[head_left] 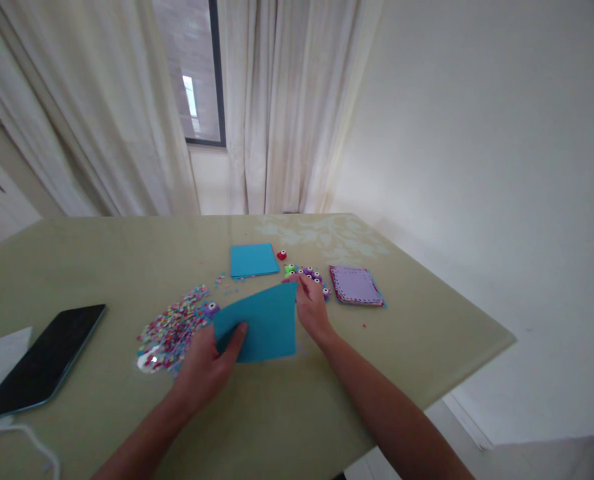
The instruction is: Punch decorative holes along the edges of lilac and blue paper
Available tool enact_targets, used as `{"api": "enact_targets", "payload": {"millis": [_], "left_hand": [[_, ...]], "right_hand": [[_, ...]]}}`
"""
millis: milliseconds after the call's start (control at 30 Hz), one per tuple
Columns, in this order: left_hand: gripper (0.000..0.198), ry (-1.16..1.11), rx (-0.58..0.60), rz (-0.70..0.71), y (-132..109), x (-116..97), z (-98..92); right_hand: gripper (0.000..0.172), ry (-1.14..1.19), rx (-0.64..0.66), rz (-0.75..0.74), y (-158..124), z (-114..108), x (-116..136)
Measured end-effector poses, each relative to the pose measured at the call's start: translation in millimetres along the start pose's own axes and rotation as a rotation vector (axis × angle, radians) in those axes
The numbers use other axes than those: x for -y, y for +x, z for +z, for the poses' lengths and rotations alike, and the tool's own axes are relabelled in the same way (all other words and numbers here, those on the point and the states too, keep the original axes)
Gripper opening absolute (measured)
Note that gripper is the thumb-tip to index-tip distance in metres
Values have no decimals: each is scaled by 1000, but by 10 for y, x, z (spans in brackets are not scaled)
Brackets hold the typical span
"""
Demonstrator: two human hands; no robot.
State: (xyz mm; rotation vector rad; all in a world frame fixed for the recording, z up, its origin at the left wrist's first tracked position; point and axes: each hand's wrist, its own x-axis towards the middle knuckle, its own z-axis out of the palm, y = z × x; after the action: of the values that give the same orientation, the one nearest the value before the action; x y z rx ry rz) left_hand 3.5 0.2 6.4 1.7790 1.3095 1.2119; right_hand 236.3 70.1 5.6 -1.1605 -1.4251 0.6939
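Observation:
A blue square sheet (264, 323), paper or thin felt, is held up slightly bent above the table. My left hand (211, 353) grips its left edge, the thumb lying flat across the near face. At the upper right corner of the sheet, the fingers of my right hand (311, 303) are closed on the edge; the fingertips are partly hidden. Just beyond that hand sits a cluster of purple and green googly-eyed pieces (311, 272). Farther back lies a stack of blue squares (253, 260). One purple eyed piece (211, 309) rests beside my left hand.
A heap of colourful confetti-like bits (177, 330) spreads to the left. Right of the hands is a stack of lilac squares (355, 285) with stitched-looking edges. A red eyed piece (281, 255) sits at the back. A dark tablet (47, 357) and white cable (31, 437) lie far left.

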Motion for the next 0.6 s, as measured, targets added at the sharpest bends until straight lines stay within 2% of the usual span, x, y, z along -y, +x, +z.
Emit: {"api": "enact_targets", "payload": {"millis": [33,67,133,167,200,300,433,533,600], "left_hand": [[32,33,19,72,-39,-8,9],[27,57,57,158,-78,-17,19],[21,87,124,327,-144,-34,39],[21,99,151,395,-166,-39,48],[22,111,172,446,-181,-41,56],[21,159,202,512,-194,-34,77],[21,187,193,567,-179,-28,103],[21,184,170,562,-163,-40,111],[19,182,146,498,-158,-45,108]], "right_hand": [[43,-101,13,-25,74,1,-2],[36,-241,83,-54,163,14,0],[26,-633,304,-167,378,82,10],[26,-848,430,-220,492,137,11],[25,-914,488,-237,604,202,8],[25,-1033,592,-230,880,427,-41],[30,-1152,636,-206,1050,680,-134],[33,-1186,627,-222,1085,767,-139],[29,-1189,619,-227,1096,752,-90]]}}
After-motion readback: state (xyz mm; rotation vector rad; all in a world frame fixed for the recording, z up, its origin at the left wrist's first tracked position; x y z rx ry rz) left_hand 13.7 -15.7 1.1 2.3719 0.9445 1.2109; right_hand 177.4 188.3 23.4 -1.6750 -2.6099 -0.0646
